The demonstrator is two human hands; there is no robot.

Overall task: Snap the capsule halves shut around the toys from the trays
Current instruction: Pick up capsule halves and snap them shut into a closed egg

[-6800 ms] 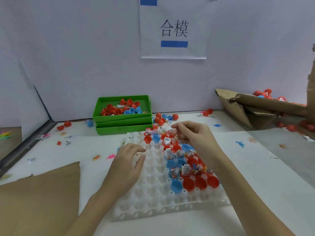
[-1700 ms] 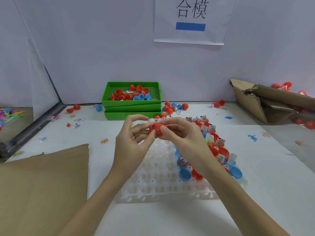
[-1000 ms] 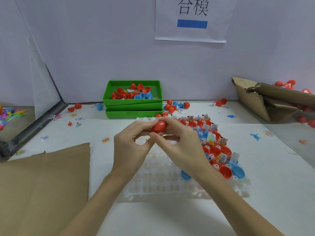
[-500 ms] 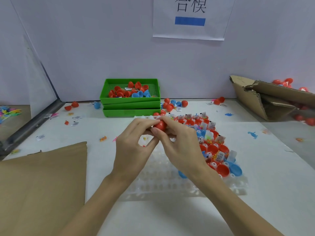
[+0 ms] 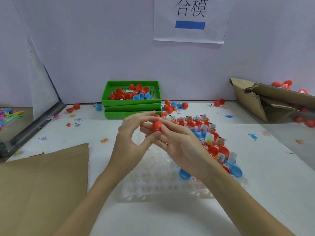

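A red capsule [image 5: 156, 125], its halves together, is held up over the far end of the clear cell tray [image 5: 153, 183]. My right hand [image 5: 180, 145] grips it with the thumb on its right side and the fingers underneath. My left hand [image 5: 129, 145] pinches it from the left, thumb below and fingertips at its top. The tray's right part holds several open red and blue capsule halves [image 5: 213, 147] with bagged toys; its left cells are bare. What is inside the held capsule is hidden.
Stacked green trays [image 5: 131, 101] with loose capsule halves stand at the back. More capsules [image 5: 175, 105] lie beside them. A torn cardboard box [image 5: 255, 103] sits at the right, brown cardboard [image 5: 42, 181] at the front left. Small toys and labels litter the white table.
Over the last seconds both hands brought the capsule together above the tray. Since half a second ago my left fingers have spread a little and the capsule shows more.
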